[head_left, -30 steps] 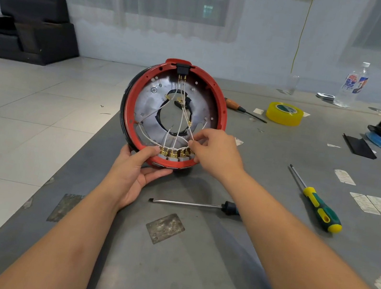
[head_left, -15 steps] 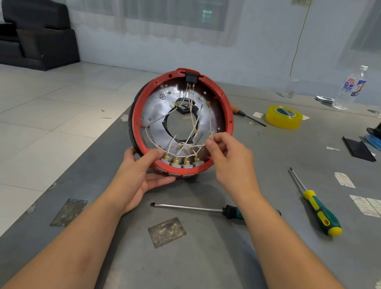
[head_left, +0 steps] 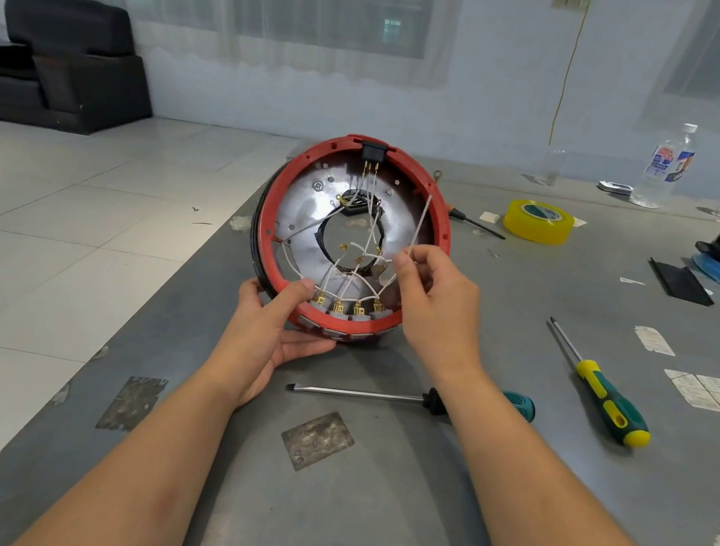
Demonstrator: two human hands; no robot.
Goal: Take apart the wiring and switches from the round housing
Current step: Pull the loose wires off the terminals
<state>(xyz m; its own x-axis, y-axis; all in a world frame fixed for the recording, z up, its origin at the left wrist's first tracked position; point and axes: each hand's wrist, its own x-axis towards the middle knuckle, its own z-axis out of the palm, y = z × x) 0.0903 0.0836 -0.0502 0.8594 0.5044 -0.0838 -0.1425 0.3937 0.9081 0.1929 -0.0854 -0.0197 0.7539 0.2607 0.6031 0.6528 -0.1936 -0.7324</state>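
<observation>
The round housing (head_left: pixel 442 239), red-rimmed with a shiny metal plate inside, stands on edge near the left edge of the table (head_left: pixel 352 533), open face toward the camera. The left hand (head_left: pixel 264 337) supports it from below: palm under the lower rim, thumb curled over the rim beside the row of switches (head_left: pixel 344 310), fingers wrapped behind. The right hand (head_left: pixel 431 306) is raised in front of the housing's right half, thumb and forefinger pinching a white wire (head_left: pixel 419 220) that runs taut up toward the upper right of the rim; the other fingers are loosely curled.

Four grey switches with brass terminals sit along the bottom of the rim, white leads attached to each. Further wires (head_left: pixel 367 231) cross the central opening up to a black socket (head_left: pixel 372 151) at the top of the rim.

Assessment: the step in hand is freeing one lead from the harness; the switches themselves appear still seated. The next move likely calls for a steady pull along the wire's line, with the left hand bracing the rim so the housing does not tip. Whether the far end is loose cannot be told.

A flat screwdriver (head_left: pixel 357 394) lies on the table just below the right wrist; a green-and-yellow screwdriver (head_left: pixel 608 400) lies further right.
</observation>
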